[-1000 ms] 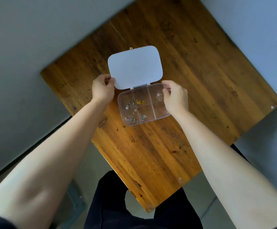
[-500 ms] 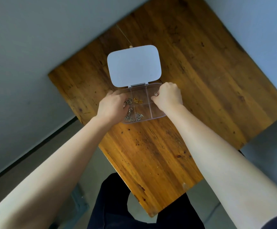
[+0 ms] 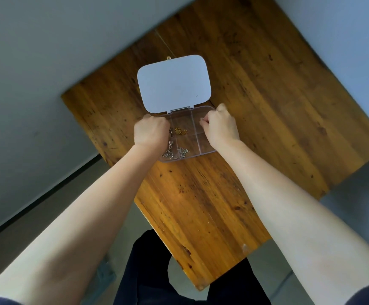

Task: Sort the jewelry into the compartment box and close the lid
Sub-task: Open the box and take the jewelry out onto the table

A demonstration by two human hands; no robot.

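While compartment box [image 3: 187, 137] sits lid-open on worktop [image 3: 267, 89], left hand [image 3: 150, 133] curls over left cells, grip unclear; right hand [image 3: 221, 126] pinches small jewelry piece [image 3: 202, 119]. Risk: piece drops into wrong cell.

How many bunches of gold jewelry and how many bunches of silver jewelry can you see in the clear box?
Gold jewelry bunches: 1, in the far middle compartment of the clear plastic compartment box.
Silver jewelry bunches: 2 showing clearly, near left and near middle.
Total: 3. The left hand and right hand may hide more.
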